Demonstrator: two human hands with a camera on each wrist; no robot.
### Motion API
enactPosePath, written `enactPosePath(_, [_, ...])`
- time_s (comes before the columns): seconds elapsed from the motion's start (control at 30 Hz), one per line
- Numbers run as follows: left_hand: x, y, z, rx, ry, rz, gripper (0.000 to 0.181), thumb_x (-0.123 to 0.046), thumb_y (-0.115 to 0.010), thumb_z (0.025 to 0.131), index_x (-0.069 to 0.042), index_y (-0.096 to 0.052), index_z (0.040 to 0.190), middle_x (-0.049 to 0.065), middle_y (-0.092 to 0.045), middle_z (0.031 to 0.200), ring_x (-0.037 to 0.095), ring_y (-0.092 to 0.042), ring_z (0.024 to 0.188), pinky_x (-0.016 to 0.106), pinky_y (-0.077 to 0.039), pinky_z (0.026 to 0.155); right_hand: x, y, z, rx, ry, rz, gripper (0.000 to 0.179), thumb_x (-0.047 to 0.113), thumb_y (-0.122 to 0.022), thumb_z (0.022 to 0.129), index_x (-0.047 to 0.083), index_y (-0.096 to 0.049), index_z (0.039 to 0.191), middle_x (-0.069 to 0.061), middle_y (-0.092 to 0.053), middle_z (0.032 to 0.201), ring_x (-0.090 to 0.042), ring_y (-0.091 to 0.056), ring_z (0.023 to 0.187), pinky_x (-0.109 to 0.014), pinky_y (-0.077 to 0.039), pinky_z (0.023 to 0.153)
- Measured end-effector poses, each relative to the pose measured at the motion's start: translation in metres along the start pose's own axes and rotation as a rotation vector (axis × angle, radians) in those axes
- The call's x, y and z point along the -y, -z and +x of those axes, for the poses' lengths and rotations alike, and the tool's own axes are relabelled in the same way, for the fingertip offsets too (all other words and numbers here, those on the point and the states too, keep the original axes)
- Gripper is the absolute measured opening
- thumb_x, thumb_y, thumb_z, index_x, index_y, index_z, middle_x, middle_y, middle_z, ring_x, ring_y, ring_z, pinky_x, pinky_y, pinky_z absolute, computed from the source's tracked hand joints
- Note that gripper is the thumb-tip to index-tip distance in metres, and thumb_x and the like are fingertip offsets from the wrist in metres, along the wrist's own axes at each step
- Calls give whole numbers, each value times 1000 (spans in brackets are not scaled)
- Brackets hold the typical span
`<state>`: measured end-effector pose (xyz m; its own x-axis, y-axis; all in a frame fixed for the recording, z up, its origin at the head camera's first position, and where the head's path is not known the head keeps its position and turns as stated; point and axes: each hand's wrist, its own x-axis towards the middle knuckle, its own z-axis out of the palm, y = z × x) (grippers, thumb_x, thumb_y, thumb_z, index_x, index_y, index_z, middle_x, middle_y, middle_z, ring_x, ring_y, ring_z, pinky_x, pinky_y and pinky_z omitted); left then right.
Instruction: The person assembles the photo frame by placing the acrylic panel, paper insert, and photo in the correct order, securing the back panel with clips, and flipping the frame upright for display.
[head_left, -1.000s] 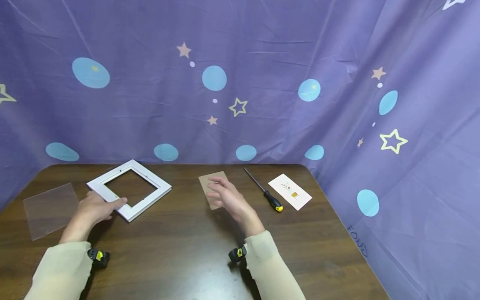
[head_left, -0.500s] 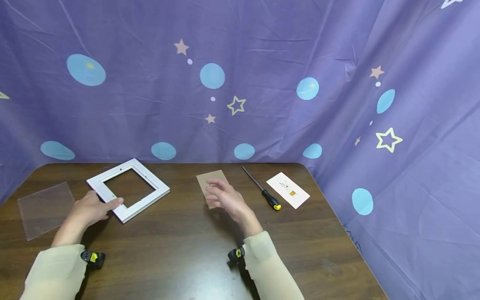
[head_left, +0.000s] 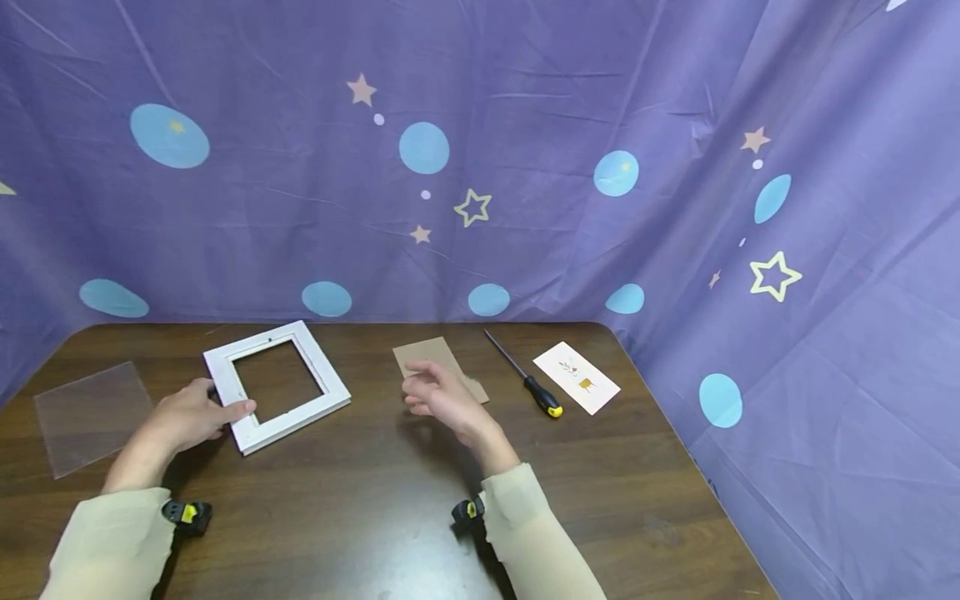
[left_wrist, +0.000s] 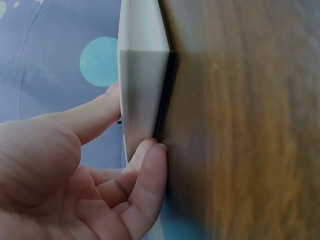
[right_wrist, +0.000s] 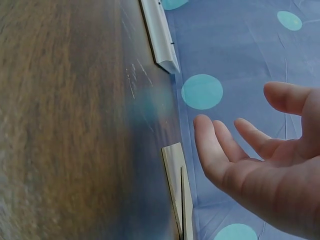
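Clear sheet (head_left: pixel 93 419): It lies flat at the left of the surface (head_left: pixel 337 517), its right edge partly covered by the left arm.
Left grip (head_left: pixel 187 415): We see it clamped on the white frame (head_left: pixel 317 362), thumb on the upper face, the other fingers at the outer edge.
White frame: It is at the left part of the surface, with an open middle. We judge that the step in hand is to position it; whether it is slightly lifted, we cannot tell.
Next for the frame: In our judgement, it calls for a steady left hold and an even seat on the surface.
Brown board (head_left: pixel 438 352): It lies flat, partly hidden by the right grip (head_left: pixel 442 400).
Right grip: Its fingers are apart, loosely bent, with nothing between them.
Screwdriver (head_left: pixel 538 393): It lies between the board and the white card (head_left: pixel 577 377), touching neither.
White card: It shows a small drawing, which only the head view gives us.
Wrist views: On the right we see 2 small dark tabs rising from the frame; from the head they are hardly visible. The right wrist view also shows the fingers clear of the board.
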<state>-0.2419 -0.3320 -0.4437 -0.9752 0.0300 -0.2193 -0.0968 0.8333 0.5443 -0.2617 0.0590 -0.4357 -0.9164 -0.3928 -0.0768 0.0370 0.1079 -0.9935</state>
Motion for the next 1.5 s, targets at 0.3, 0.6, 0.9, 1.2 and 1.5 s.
enactPosePath(0.3, [-13, -5, -2, 14, -66, 11, 97, -48, -67, 103, 31, -27, 142, 21, -72, 93, 27, -72, 80, 39, -52, 69, -1, -5, -2, -22, 44, -116, 53, 10, -65, 102, -7, -50, 150, -19, -67, 119, -51, -65, 116, -45, -61, 96])
enactPosePath(0.6, [-22, -12, -1, 17, -121, -17, 89, -44, -72, 102, 25, -34, 144, 16, -70, 90, 24, -71, 78, 35, -50, 64, -5, -6, -1, -19, 39, -171, 55, 12, -69, 101, -7, -50, 149, -18, -66, 119, -47, -68, 111, -43, -62, 92])
enactPosePath(0.9, [-35, -20, -4, 43, -163, -51, 88, -38, -75, 100, 26, -33, 145, 13, -67, 87, 25, -73, 77, 36, -53, 63, -7, -10, -4, 25, 1, -243, 57, 16, -72, 99, -6, -52, 148, -12, -65, 110, -40, -74, 99, -39, -63, 86])
enactPosePath(1.2, [-46, -26, -7, 36, -186, -40, 86, -34, -76, 100, 24, -34, 147, 10, -65, 86, 23, -70, 76, 35, -51, 62, -11, -18, -4, 72, -34, -246, 56, 12, -74, 98, -7, -53, 146, -7, -67, 99, -26, -72, 83, -32, -64, 78])
enactPosePath(1.5, [-53, -36, -6, 1, -217, -63, 79, -30, -77, 99, 21, -40, 147, 9, -65, 86, 21, -68, 76, 35, -52, 64, -11, -22, -7, 102, -67, -264, 53, 11, -74, 99, -9, -54, 144, -6, -67, 92, -22, -71, 75, -31, -64, 75])
